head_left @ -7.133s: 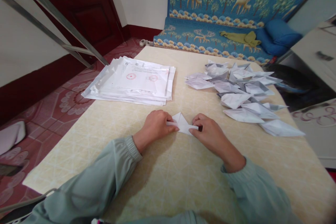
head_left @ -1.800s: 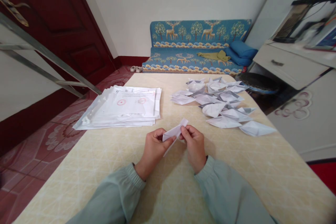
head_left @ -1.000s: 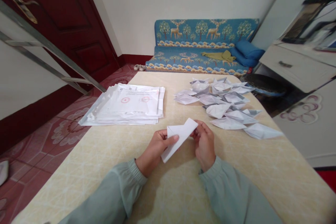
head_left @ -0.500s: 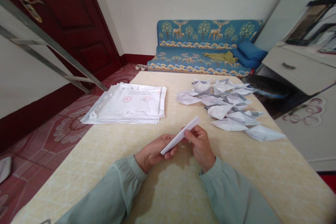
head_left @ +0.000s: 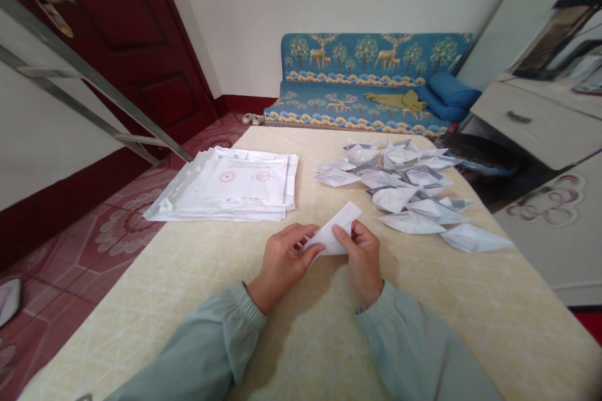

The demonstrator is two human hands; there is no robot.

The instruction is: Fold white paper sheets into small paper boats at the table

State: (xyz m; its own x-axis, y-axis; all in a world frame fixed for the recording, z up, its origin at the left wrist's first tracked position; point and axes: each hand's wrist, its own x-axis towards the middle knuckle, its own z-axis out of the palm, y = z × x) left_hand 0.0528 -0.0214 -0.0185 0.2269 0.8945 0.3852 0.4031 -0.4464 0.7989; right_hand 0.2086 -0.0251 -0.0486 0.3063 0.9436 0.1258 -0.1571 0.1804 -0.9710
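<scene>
A folded white sheet of paper (head_left: 333, 237) is held above the near middle of the table, its flat face turned up toward me. My left hand (head_left: 288, 258) pinches its left end between thumb and fingers. My right hand (head_left: 363, 257) grips the right side, thumb on top and fingers behind the paper. Beyond my right hand lies a cluster of folded paper boats (head_left: 409, 222), white and grey, several of them overlapping. Past my left hand rests a stack of loose paper sheets (head_left: 239, 191); the top one bears print and two red round stamps.
The table (head_left: 188, 307) has a pale yellow patterned cover. Behind it stands a blue sofa (head_left: 324, 97) with a deer pattern. A metal ladder (head_left: 98, 84) leans at the left by a dark red door (head_left: 126, 19). On the right are a dark round stool (head_left: 480, 153) and a white cabinet (head_left: 540, 113).
The folded paper has turned from edge-on to flat side up. My left hand has shifted from beneath it to a thumb-on-top pinch at its left end. My right hand still holds it.
</scene>
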